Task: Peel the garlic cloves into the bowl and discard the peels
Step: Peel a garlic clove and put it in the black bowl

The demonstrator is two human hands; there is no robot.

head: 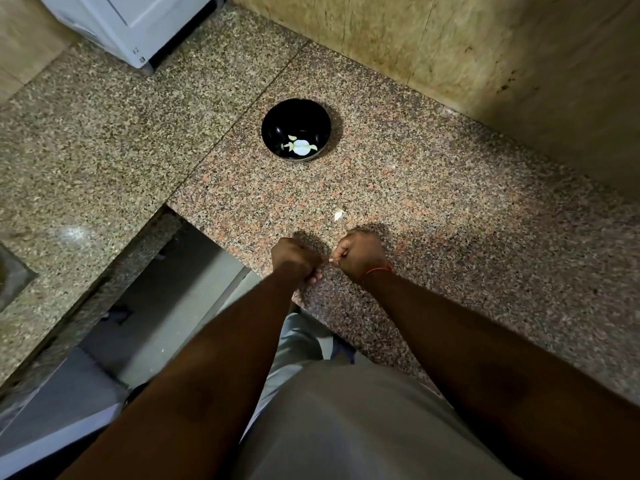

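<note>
A black bowl (295, 114) stands on the granite counter, holding a pale garlic bulb (300, 147) and a few loose pale pieces. One scrap of garlic peel (338, 214) lies on the counter between the bowl and my hands. My left hand (294, 259) is curled into a fist just above the counter's front edge; what its fingers hold is hidden. My right hand (360, 255), a red thread round its wrist, is curled beside it and pinches a small pale garlic piece (332, 260) at the fingertips. The two hands nearly touch.
The speckled granite counter (450, 220) runs right and back to a tiled wall (485, 57). Its front edge drops off left of my hands to a dark gap (166, 289). A white appliance (131, 26) stands at the far left.
</note>
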